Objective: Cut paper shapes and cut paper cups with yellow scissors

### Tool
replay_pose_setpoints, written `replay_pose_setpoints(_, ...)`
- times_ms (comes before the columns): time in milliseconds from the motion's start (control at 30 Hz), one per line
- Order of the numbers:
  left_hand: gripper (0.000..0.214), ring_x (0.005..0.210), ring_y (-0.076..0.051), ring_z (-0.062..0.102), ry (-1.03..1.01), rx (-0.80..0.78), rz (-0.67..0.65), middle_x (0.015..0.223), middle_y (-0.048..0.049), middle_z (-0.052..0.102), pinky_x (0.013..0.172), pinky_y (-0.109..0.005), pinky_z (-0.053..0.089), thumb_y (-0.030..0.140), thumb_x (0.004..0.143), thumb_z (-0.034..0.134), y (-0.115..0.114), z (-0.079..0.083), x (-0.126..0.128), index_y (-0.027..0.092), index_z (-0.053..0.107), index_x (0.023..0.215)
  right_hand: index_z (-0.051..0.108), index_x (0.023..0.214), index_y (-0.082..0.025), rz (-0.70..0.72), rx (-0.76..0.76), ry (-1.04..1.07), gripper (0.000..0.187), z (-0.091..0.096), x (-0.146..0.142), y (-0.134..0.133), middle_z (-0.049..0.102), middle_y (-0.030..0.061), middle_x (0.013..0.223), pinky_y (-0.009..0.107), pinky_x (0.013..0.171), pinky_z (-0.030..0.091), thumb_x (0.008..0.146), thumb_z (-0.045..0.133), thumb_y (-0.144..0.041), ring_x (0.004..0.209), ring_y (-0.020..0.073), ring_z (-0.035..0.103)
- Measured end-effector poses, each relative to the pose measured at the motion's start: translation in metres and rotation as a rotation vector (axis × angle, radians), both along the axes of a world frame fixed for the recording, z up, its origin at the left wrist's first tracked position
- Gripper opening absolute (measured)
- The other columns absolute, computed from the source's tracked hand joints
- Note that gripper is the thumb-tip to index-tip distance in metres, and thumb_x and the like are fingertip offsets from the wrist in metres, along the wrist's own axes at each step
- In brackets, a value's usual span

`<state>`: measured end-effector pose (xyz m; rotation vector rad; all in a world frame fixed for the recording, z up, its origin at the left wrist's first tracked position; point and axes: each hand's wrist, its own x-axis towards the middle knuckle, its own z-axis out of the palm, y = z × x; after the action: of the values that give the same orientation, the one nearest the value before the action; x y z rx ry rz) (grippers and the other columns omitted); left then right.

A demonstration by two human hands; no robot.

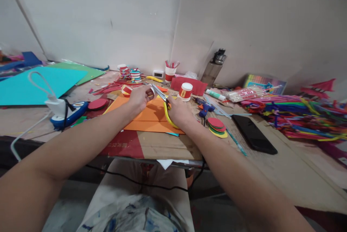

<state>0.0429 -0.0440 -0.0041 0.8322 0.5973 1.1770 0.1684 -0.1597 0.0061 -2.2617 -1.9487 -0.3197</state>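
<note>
My left hand [139, 100] pinches a small white piece [153, 91] that looks like paper or a bit of a cup; its exact kind is unclear. In my right hand [180, 112] are yellow-handled scissors [159, 93], their blades pointing up and left to the white piece. Below both hands lie orange sheets [143, 125] on flattened cardboard [162, 147]. A red and white paper cup [185, 92] stands upside down just beyond my right hand. Close to my left hand rests a small red, yellow and white cup piece [126, 90].
To the right are a blue glue gun [205, 109], stacked coloured discs [217, 127], a black phone [254, 134] and many pipe cleaners [298, 114]. A bottle [214, 67] stands at the back. On the left sit a blue power strip [69, 114] and turquoise sheets [40, 85].
</note>
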Motion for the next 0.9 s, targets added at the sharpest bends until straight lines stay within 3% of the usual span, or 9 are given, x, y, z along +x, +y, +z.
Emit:
replay_pose_setpoints(233,0.007,0.067,-0.013,0.065,0.058,0.060,0.006,0.076,-0.0076,0.068,0.078,-0.035,0.054,0.014,0.078,0.061,-0.011,0.006,-0.001,0.010,0.059,0.072,0.051,0.123,-0.023,0.002,-0.011,-0.022,0.035,0.002,0.002,-0.004,0.060,0.0142,0.104,0.037,0.072,0.050,0.091,0.038,-0.028,0.088,0.0283,0.065)
replay_pose_setpoints(667,0.010,0.075,-0.014,0.067,0.088,0.088,-0.085,0.081,-0.0094,0.070,0.084,-0.035,0.053,0.016,0.082,0.059,-0.015,0.001,0.000,0.010,0.063,0.076,0.048,0.127,-0.022,-0.016,-0.020,-0.011,0.038,0.000,0.005,-0.003,0.059,0.0142,0.106,0.039,0.071,0.051,0.090,0.041,-0.029,0.091,0.0299,0.064)
replay_pose_setpoints(900,0.011,0.074,-0.014,0.066,0.074,0.092,-0.073,0.079,-0.0088,0.070,0.082,-0.035,0.054,0.015,0.082,0.058,-0.018,0.003,0.001,0.009,0.063,0.076,0.047,0.127,-0.021,-0.032,-0.024,-0.018,0.038,0.000,0.004,-0.004,0.056,0.0159,0.112,0.038,0.073,0.050,0.091,0.040,-0.030,0.093,0.0288,0.063)
